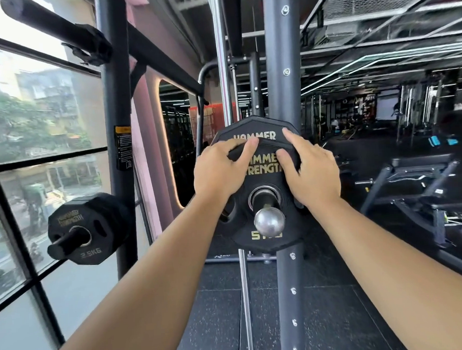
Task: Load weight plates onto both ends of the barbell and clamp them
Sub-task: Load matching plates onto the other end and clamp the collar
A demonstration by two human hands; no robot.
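The left hand (pixel 219 170) and right hand (pixel 315 175) both clasp the upper rim of the 5 kg plate (pixel 263 171), likely stiff, heavy and grippy there.

Commercial gym. Evidence: black steel rack uprights (pixel 281 65) with storage pegs, branded weight plates (pixel 241 241), adjustable bench (pixel 422 162) at right, speckled rubber flooring (pixel 219 322), more machines (pixel 432 105) in dim background, large street-facing windows (pixel 47 117).

Front plate (pixel 262 178) on peg (pixel 269 221), seemingly before rear plate (pixel 250 127).
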